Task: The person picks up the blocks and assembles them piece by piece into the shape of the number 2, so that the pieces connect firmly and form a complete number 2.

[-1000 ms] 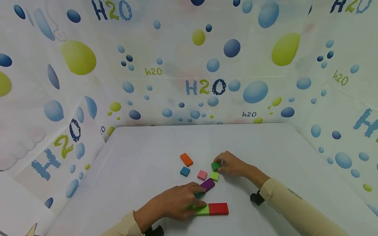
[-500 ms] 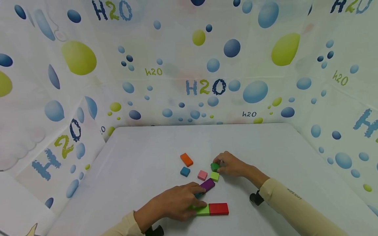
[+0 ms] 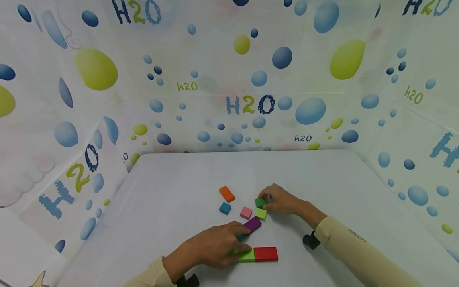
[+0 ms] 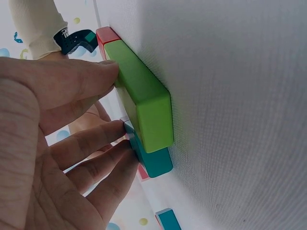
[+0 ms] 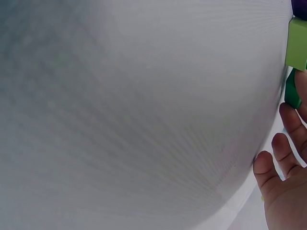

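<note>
My left hand (image 3: 218, 245) rests over two rows of flat blocks. In the left wrist view its thumb touches the long light green block (image 4: 141, 81), and its fairly straight fingers touch the teal block (image 4: 153, 163). The light green block lies end to end with a red block (image 3: 265, 254). A purple block (image 3: 252, 225) continues from the teal one, by the left fingertips. Further back, my right hand (image 3: 281, 200) pinches a dark green block (image 3: 260, 203) between thumb and fingers. That block sits just behind a small lime green block (image 3: 261, 215), which adjoins the purple block's far end.
A pink block (image 3: 246, 213) lies left of the lime one. Beyond it are a blue block (image 3: 225, 208) and an orange block (image 3: 227, 193). All lie on a white table (image 3: 172, 191), with a printed curtain (image 3: 208, 52) behind and at the sides.
The dark green block has shifted very slightly left in my right hand's fingers. My left hand and the other blocks hold their places.
</note>
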`<state>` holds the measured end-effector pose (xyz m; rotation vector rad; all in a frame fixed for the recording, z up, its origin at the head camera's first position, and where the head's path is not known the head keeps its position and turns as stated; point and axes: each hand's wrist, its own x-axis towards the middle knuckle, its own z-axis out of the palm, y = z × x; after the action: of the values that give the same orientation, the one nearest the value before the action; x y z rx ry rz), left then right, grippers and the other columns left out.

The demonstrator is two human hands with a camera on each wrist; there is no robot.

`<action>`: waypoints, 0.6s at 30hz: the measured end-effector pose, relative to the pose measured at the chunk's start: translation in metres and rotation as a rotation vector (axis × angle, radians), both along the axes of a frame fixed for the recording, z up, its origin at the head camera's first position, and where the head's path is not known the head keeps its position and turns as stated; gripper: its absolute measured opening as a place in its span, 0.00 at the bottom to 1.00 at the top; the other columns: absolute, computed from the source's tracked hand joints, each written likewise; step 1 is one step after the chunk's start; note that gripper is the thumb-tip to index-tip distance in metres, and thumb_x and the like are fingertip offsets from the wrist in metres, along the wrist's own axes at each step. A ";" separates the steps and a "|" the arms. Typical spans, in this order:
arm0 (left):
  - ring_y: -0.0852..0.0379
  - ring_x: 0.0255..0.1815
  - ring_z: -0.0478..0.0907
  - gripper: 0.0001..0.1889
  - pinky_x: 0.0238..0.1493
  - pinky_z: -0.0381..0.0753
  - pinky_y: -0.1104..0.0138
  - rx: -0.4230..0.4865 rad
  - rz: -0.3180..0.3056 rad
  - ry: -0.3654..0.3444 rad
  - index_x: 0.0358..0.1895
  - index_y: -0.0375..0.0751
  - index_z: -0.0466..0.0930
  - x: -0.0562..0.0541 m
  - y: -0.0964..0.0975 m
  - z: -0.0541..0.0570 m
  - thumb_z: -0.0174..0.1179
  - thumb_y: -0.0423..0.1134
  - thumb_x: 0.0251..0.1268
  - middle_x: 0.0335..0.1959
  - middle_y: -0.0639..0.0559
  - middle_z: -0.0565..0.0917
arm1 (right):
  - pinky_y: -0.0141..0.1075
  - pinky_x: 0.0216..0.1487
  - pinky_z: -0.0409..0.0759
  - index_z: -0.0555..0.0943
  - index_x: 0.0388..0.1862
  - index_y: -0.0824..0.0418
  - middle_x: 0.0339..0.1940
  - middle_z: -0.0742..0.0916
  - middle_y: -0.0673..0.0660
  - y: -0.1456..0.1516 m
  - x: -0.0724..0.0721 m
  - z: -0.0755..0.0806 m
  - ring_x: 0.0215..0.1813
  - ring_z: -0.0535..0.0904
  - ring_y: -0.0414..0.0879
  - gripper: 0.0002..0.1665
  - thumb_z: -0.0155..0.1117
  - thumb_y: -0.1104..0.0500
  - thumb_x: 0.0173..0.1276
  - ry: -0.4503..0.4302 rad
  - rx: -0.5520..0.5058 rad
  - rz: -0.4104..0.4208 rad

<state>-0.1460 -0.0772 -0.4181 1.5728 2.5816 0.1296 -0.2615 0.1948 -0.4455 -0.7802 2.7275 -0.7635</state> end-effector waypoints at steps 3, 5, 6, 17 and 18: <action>0.55 0.71 0.69 0.20 0.62 0.80 0.62 -0.003 0.008 -0.005 0.62 0.66 0.83 0.000 0.001 0.000 0.65 0.47 0.69 0.70 0.54 0.75 | 0.44 0.57 0.76 0.83 0.54 0.54 0.43 0.79 0.46 0.000 0.001 0.000 0.50 0.71 0.44 0.17 0.71 0.60 0.66 -0.007 0.002 -0.007; 0.55 0.71 0.69 0.20 0.62 0.80 0.61 -0.003 0.010 -0.005 0.62 0.67 0.83 0.000 0.001 0.000 0.65 0.47 0.69 0.70 0.54 0.75 | 0.44 0.58 0.76 0.83 0.54 0.54 0.43 0.79 0.46 -0.001 0.001 0.000 0.51 0.71 0.44 0.17 0.72 0.60 0.66 -0.013 0.001 -0.013; 0.55 0.71 0.69 0.20 0.61 0.80 0.61 -0.003 0.009 -0.004 0.62 0.67 0.83 0.000 0.000 0.000 0.65 0.47 0.69 0.70 0.55 0.75 | 0.44 0.58 0.76 0.83 0.54 0.54 0.43 0.79 0.46 -0.001 0.001 0.001 0.51 0.71 0.44 0.17 0.72 0.60 0.66 -0.014 0.001 -0.016; 0.55 0.70 0.70 0.20 0.61 0.80 0.62 0.001 0.004 0.014 0.62 0.66 0.83 0.001 0.000 0.000 0.65 0.47 0.68 0.69 0.54 0.76 | 0.44 0.57 0.76 0.84 0.53 0.53 0.42 0.80 0.45 -0.001 0.001 0.000 0.50 0.71 0.44 0.16 0.72 0.60 0.66 -0.014 -0.006 -0.022; 0.55 0.70 0.70 0.20 0.61 0.80 0.62 0.001 0.005 0.012 0.62 0.67 0.83 0.001 0.000 0.000 0.65 0.47 0.68 0.69 0.54 0.76 | 0.43 0.57 0.76 0.84 0.52 0.52 0.42 0.80 0.44 -0.001 0.000 -0.001 0.50 0.71 0.44 0.16 0.72 0.60 0.66 -0.014 -0.005 -0.020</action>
<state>-0.1452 -0.0775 -0.4179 1.5720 2.5955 0.1226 -0.2611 0.1942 -0.4461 -0.7464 2.7263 -0.7778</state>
